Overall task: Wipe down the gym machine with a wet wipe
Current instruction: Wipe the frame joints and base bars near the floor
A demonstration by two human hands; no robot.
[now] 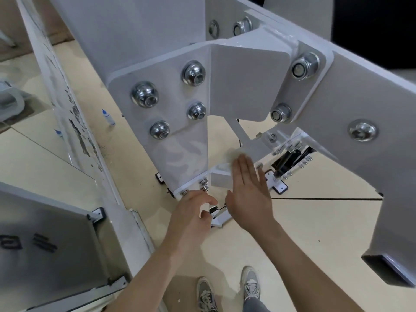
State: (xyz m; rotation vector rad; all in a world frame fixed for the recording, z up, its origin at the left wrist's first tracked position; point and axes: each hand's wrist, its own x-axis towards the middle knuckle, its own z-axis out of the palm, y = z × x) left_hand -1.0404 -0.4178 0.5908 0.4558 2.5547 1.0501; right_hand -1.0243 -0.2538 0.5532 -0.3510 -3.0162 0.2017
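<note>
Right hand flat, fingers straight, pressing wipe on machine low brace. Left hand loosely curled, empty, near base bolts. Risk: unpinched wipe may slip off; knuckles may catch bolts.

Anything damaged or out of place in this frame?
Yes. The white sloping strip left of the gym machine has paint flaking off in dark patches, with chips on the floor beside it. A small blue-capped bottle lies on the floor nearby. The machine itself looks intact.
</note>
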